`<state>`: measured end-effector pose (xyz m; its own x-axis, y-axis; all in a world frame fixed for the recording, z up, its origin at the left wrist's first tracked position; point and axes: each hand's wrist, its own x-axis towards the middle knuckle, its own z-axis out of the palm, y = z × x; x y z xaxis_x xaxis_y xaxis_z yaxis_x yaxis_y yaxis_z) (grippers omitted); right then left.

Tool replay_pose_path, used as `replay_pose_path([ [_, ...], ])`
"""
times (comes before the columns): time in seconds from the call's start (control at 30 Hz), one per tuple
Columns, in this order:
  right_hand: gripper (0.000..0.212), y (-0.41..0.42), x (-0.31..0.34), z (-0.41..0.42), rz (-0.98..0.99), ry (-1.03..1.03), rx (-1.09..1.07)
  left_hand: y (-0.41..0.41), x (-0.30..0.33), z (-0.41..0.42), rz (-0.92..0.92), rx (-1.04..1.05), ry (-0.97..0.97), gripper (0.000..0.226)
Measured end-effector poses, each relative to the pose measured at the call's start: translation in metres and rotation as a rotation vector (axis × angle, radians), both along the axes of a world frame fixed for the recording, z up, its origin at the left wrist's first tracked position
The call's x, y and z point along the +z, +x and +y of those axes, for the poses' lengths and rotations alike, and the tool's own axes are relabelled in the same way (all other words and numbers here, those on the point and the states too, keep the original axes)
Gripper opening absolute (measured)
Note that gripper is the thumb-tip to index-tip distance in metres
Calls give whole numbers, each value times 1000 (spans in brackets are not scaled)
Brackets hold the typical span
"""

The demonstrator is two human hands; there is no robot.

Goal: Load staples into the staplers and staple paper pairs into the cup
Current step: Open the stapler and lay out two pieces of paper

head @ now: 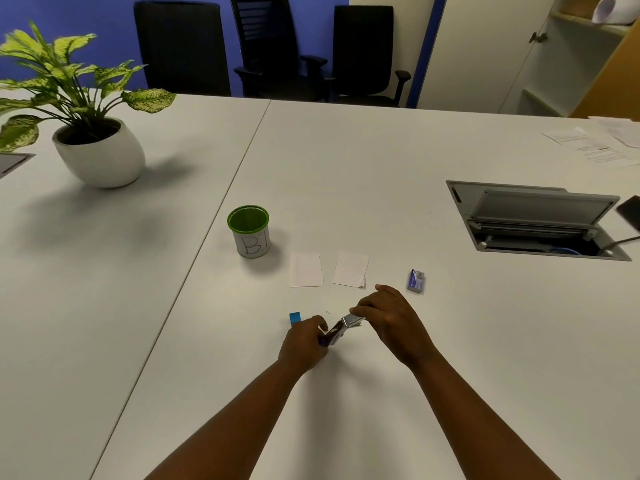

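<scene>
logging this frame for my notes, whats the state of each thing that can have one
small metal stapler: hinged open, held by both hands
left hand: grips the stapler's base
right hand: holds its raised top
green-rimmed cup: upright, looks empty
two white paper slips: flat, apart, unstapled
blue staple box: lying on the table, open or closed unclear
grey cable hatch: lid up

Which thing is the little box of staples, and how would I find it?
Start at the open grey hatch sunk in the white table, then look down and left. The staple box lies there alone, just right of the two paper slips. It is tiny, blue and grey, unlike the white papers.
</scene>
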<state>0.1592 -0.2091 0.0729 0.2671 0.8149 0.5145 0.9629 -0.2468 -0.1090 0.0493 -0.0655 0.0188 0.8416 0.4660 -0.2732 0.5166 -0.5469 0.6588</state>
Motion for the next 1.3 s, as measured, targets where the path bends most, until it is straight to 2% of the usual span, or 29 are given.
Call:
replay_pose_path([
  [0.1, 25, 0, -2, -1, -24, -6, 9, -2, -2, 0, 8, -17, -45, 53],
  [0.2, 25, -2, -6, -3, -65, -82, 69, -4, -5, 0, 23, -17, -71, 55],
  [0.43, 23, -3, -10, -3, 9, -60, 24, -3, -7, 3, 43, 50, -102, 51],
  [0.67, 27, -3, -4, 1, 169, -23, -76, 1, -6, 1, -32, -55, -222, 69],
  [0.73, 25, -2, -1, 3, 244, -26, -104, 2, -6, -2, -77, -43, -255, 66],
  [0.87, 19, 2, 2, 5, 528, 2, -164, 6, -1, -5, -183, -15, -231, 44],
  [0.97, 23, 8, 0, 3, 716, 5, -230, 5, 5, 0, -177, -1, -292, 29],
  [1.1, 17, 19, -9, -5, 818, -242, -372, 4, 19, 13, -60, 4, -510, 16],
  [1.17, 14, 20, -15, -8, 875, -346, -385, 5, 25, 19, -31, -16, -457, 8],
  [1.3, 16, 14, -21, -10, 1024, -398, -358, 9, 36, 25, -38, -36, -350, 15],
])
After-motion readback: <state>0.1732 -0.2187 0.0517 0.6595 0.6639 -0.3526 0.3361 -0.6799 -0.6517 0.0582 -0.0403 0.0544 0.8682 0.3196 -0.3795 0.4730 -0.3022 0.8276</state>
